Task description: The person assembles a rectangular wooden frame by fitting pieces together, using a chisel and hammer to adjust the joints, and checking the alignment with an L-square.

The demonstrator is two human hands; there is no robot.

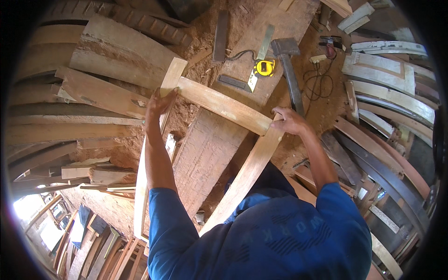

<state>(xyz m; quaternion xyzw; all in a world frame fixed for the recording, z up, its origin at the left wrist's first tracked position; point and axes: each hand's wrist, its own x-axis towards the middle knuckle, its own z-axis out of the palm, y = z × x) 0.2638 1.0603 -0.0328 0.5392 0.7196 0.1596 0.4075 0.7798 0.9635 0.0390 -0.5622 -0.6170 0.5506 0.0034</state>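
Frame (240, 181) held at both far corners

Our left hand (161, 102) curls round its left corner; our right hand (292, 122) pinches the right. The rail (224, 105) spans between them, long axis crossing the bench (210, 161) past both long edges, neither hand nearer.

Shirt (275, 240) was blue and short-sleeved. Left sleeve (170, 228) and right sleeve (340, 210) matched the shirt's body in colour. Dark striped patches (280, 219) and faint spaced lettering (301, 227) marked the shirt's body. Darker navy cloth (276, 181) showed beyond the shirt's front edge. Hands (162, 101) were bare.
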